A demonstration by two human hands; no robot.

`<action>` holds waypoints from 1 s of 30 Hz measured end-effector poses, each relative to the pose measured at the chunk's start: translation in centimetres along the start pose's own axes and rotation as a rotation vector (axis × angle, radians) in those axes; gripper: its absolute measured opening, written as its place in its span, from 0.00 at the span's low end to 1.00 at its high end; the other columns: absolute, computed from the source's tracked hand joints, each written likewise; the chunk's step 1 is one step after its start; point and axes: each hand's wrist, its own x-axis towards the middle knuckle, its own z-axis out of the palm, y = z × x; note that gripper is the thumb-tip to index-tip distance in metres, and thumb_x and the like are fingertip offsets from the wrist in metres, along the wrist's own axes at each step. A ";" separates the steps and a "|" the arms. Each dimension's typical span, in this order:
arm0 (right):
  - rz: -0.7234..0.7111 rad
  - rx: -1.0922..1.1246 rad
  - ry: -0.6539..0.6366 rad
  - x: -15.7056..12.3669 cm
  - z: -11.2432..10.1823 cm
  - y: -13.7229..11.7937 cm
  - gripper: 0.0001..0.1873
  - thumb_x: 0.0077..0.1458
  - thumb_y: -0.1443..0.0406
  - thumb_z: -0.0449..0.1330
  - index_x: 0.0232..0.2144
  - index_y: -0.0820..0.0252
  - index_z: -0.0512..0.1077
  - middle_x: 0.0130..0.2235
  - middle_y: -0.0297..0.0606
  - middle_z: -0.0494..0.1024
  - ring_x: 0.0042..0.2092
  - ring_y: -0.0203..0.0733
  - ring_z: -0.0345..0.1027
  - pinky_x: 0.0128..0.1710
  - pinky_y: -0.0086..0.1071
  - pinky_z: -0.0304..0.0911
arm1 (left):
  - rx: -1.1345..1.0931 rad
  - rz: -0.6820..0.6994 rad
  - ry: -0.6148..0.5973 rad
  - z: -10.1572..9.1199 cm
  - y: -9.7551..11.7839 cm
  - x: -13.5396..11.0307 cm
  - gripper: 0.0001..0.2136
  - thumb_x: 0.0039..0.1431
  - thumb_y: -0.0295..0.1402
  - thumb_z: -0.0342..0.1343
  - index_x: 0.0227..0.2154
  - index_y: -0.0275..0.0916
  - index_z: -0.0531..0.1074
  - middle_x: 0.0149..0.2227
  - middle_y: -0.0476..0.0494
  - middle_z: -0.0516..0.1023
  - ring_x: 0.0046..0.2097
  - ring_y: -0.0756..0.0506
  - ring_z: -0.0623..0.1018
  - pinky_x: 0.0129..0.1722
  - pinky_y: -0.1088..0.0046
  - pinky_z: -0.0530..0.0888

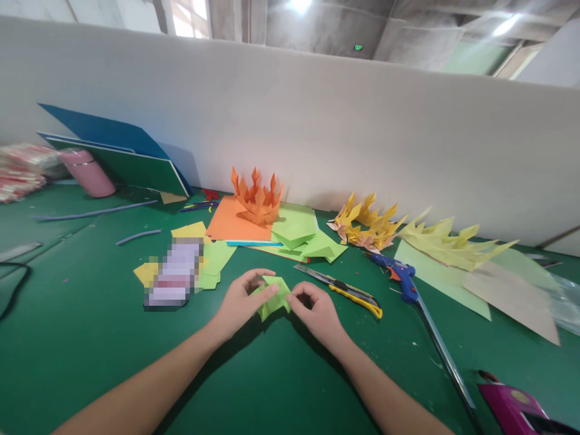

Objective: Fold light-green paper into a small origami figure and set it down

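Note:
A small piece of folded green paper (273,309) is held just above the green table (272,386), between my two hands. My left hand (244,302) pinches it from the left, with the thumb lying across its front face. At the paper's right edge, my right hand (315,308) pinches with thumb and fingertips. Creases and several pointed flaps show on the paper; part of it is hidden by my fingers. To the right of my hands lies a yellow-handled utility knife (348,293) with its blade out.
Behind stand an orange paper crown (258,202) on orange sheets (222,220), green sheets (294,223) and a yellow paper crown (367,226). A blue glue gun (403,281) lies right. Left are a blurred phone-like object (176,272) and a pink bottle (88,173). A white partition (290,127) rises behind.

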 end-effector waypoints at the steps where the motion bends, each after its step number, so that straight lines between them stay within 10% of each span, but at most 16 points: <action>1: 0.004 0.010 -0.001 0.0 0.0 0.0 0.11 0.44 0.59 0.56 0.17 0.58 0.63 0.20 0.30 0.64 0.23 0.34 0.56 0.25 0.28 0.55 | 0.010 -0.007 -0.019 -0.1 -0.1 0.1 0.16 0.39 0.41 0.63 0.32 0.38 0.74 0.20 0.54 0.67 0.24 0.51 0.67 0.26 0.77 0.64; 30: 0.149 0.215 -0.017 0.2 -0.3 0.6 0.13 0.42 0.57 0.62 0.19 0.60 0.69 0.19 0.31 0.69 0.22 0.34 0.61 0.25 0.28 0.60 | -0.076 -0.129 -0.146 0.1 -1.0 0.2 0.15 0.43 0.45 0.61 0.26 0.36 0.75 0.19 0.52 0.72 0.21 0.52 0.68 0.23 0.77 0.65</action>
